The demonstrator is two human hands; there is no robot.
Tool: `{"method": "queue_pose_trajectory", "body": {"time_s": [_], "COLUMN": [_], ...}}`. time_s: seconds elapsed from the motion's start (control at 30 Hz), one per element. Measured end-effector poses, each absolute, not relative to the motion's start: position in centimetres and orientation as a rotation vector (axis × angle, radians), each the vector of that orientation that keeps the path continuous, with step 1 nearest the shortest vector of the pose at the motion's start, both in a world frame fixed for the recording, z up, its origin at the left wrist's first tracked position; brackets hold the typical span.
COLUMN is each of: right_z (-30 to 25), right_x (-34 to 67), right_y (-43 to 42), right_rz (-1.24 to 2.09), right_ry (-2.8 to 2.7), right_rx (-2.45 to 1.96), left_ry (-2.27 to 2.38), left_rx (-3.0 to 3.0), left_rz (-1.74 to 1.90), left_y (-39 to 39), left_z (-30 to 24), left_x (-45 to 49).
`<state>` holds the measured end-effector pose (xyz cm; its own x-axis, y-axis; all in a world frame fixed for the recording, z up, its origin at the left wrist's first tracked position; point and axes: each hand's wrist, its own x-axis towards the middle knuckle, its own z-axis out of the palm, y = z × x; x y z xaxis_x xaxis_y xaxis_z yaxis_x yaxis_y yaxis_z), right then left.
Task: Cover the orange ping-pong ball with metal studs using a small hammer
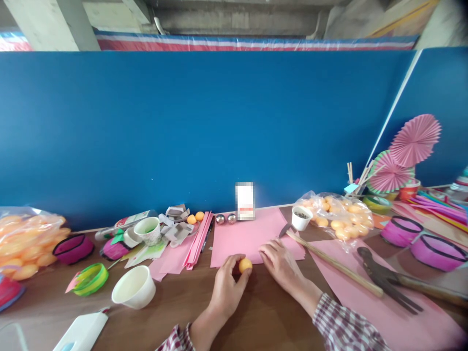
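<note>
An orange ping-pong ball (245, 265) is pinched between the thumb and fingers of my left hand (227, 286), just above the brown table (256, 312). My right hand (281, 263) lies over the front edge of a pink paper sheet (241, 241), fingers loosely stretched and nothing visible in them. Two shiny metal balls (225, 219) sit at the sheet's back left, and a small blurred box (244, 201) stands at its back edge. Just beyond my right hand is a wooden-handled hammer (332, 261), beside a white cup with small dark bits (302, 218).
Bags of orange balls lie at the right (340, 214) and far left (29, 243). A claw hammer (387, 278) rests on more pink paper. A white bowl (134, 287), green tape (89, 279) and folded pink paper (197, 241) are at left. Behind stands a blue partition (219, 122).
</note>
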<state>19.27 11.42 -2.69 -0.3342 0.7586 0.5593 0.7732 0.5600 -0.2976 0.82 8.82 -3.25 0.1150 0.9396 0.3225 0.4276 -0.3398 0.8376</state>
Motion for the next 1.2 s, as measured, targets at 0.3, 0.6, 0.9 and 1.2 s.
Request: {"method": "queue_pose_trajectory", "body": {"time_s": [0.3,0.6,0.9,1.2], "right_z": [-3.1,-2.7,-2.8,-2.7], "right_x": [19.2,18.3,17.1,16.5], "right_y": [11.2,10.3,9.5,9.1], "right_rz": [0.138,0.257,0.597,0.960], "right_ry": [-2.077,-2.072,-1.909,-1.624], "right_rx": [-1.215,-1.180,-1.144,-1.097], "left_ry": [1.333,1.309,1.275,1.283], "left_rx": [1.814,1.789,1.779,1.738], "left_rz": [1.160,1.162,1.222,1.244], "left_y": [8.9,9.0,9.3,9.3], "left_z": [-3.4,-3.6,-4.1,-4.0], "left_x": [0.8,0.7,0.4,0.5]}}
